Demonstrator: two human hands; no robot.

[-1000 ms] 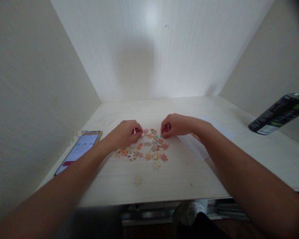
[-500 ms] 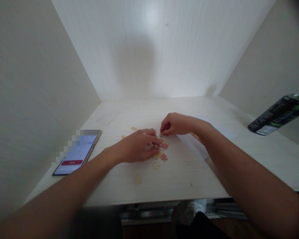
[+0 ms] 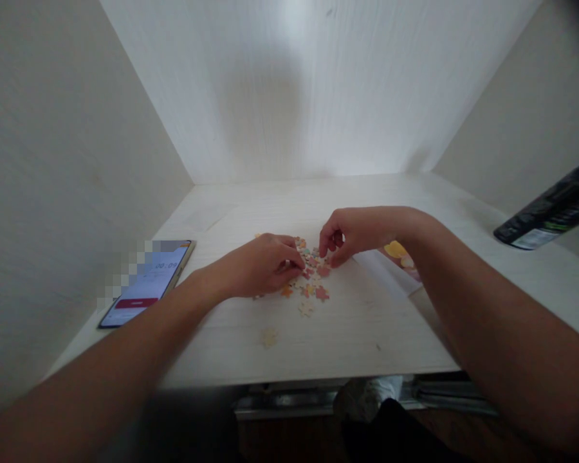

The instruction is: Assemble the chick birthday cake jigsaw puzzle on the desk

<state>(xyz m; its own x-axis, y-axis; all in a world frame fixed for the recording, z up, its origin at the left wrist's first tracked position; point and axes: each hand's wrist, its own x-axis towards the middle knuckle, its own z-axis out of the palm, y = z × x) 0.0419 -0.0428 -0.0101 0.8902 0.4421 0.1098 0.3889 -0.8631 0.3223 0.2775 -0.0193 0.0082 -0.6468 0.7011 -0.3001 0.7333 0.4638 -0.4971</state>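
A small heap of coloured jigsaw pieces lies in the middle of the pale wooden desk. My left hand rests palm down over the left half of the heap, fingers curled onto the pieces. My right hand hovers at the heap's right edge with thumb and fingers pinched together above the pieces; whether a piece is between them is too small to tell. One loose pale piece lies alone nearer the front edge.
A phone with a lit timer screen lies at the desk's left edge. A sheet with a coloured picture sits under my right wrist. A dark can stands at the far right. Walls enclose three sides.
My left hand slid from the heap's left rim onto the pieces and stayed there. My right hand lifted slightly and shifted right. The head view tilted a little, uncovering the picture sheet.
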